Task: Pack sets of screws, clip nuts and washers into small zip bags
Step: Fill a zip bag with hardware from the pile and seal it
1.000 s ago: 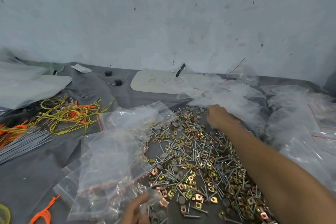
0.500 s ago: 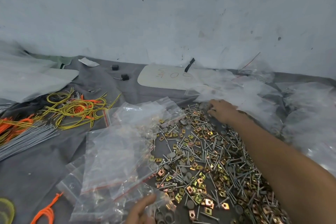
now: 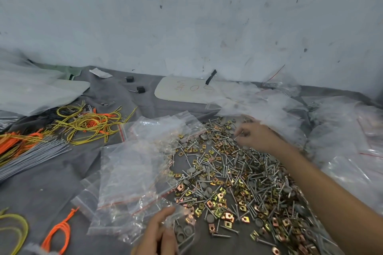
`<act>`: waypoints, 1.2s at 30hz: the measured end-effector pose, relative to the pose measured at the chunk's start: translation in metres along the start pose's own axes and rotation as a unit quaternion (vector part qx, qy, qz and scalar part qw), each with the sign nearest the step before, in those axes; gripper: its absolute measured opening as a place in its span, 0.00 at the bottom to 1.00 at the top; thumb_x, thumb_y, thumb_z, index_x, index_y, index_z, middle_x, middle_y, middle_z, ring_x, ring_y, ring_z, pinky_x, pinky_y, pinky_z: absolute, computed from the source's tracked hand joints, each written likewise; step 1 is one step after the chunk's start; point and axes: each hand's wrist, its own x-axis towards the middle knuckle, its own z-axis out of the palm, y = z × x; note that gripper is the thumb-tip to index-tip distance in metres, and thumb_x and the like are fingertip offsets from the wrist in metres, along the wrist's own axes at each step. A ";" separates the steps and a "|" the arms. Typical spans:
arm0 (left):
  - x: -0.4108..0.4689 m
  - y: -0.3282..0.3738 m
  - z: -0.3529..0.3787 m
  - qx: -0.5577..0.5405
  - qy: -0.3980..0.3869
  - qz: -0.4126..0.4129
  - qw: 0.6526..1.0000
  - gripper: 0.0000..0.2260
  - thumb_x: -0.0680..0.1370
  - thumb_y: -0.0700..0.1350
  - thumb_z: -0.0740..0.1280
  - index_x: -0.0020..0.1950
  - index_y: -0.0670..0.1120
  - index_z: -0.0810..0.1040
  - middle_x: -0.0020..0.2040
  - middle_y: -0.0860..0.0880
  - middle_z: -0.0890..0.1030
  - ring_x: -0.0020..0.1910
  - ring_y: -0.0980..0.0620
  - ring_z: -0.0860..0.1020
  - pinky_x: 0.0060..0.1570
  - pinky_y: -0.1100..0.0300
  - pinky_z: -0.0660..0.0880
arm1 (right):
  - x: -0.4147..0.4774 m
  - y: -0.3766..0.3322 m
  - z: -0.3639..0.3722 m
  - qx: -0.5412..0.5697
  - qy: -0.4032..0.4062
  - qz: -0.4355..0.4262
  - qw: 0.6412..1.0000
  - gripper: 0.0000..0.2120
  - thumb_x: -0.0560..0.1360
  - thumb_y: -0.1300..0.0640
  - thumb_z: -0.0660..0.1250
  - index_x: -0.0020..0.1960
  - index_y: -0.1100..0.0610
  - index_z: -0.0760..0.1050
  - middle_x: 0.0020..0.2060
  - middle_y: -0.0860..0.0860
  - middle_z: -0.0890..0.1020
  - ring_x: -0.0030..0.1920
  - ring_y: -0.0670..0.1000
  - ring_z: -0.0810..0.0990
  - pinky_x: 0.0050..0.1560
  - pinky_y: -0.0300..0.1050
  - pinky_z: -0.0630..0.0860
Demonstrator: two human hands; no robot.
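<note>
A wide pile of silver screws [image 3: 255, 174], gold clip nuts [image 3: 219, 196] and grey washers [image 3: 191, 170] covers the grey cloth at centre right. My right hand [image 3: 253, 137] reaches to the far edge of the pile and pinches a screw between thumb and fingers. At the bottom edge my left hand [image 3: 158, 234] grips a small zip bag [image 3: 184, 229] that holds some grey washers. A heap of empty small zip bags [image 3: 136, 163] with red seal lines lies left of the pile.
Yellow and orange wire loops [image 3: 87, 122] and grey rods [image 3: 31, 157] lie at the left. Large clear plastic bags [image 3: 342, 141] crowd the right side. A white card [image 3: 186, 90] and two small black parts [image 3: 141, 89] sit by the wall at the back.
My right hand has drawn back a little from the far plastic bags onto the pile and now pinches a screw. My left hand stays at the bottom on the small bag.
</note>
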 end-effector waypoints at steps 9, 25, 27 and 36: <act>-0.003 0.011 -0.009 0.052 -0.013 0.100 0.994 0.17 0.80 0.44 0.62 0.61 0.65 0.76 0.30 0.48 0.79 0.27 0.57 0.76 0.29 0.65 0.73 | -0.129 -0.031 0.036 -0.026 -0.084 -0.040 0.995 0.16 0.76 0.54 0.70 0.55 0.34 0.73 0.48 0.37 0.81 0.43 0.39 0.82 0.41 0.36 0.81; -0.005 0.009 -0.011 0.058 -0.030 0.114 0.991 0.17 0.82 0.43 0.61 0.62 0.64 0.74 0.33 0.46 0.78 0.29 0.52 0.75 0.32 0.52 0.74 | -0.166 -0.050 0.048 -0.068 -0.058 -0.032 0.995 0.08 0.80 0.53 0.68 0.54 0.42 0.81 0.44 0.38 0.82 0.38 0.35 0.77 0.44 0.37 0.78; -0.005 0.009 -0.011 0.062 -0.032 0.110 0.991 0.18 0.82 0.41 0.62 0.62 0.65 0.74 0.34 0.46 0.78 0.30 0.51 0.75 0.33 0.52 0.75 | -0.171 -0.050 0.048 -0.030 -0.040 -0.021 0.999 0.07 0.79 0.53 0.68 0.52 0.41 0.79 0.40 0.39 0.81 0.36 0.37 0.78 0.39 0.33 0.75; -0.006 0.012 -0.011 0.096 -0.032 0.135 0.986 0.19 0.81 0.41 0.63 0.62 0.66 0.72 0.33 0.49 0.78 0.31 0.53 0.76 0.37 0.50 0.76 | -0.206 -0.105 0.078 0.160 -0.066 -0.106 0.979 0.07 0.75 0.57 0.73 0.51 0.47 0.84 0.41 0.45 0.85 0.38 0.38 0.79 0.43 0.34 0.75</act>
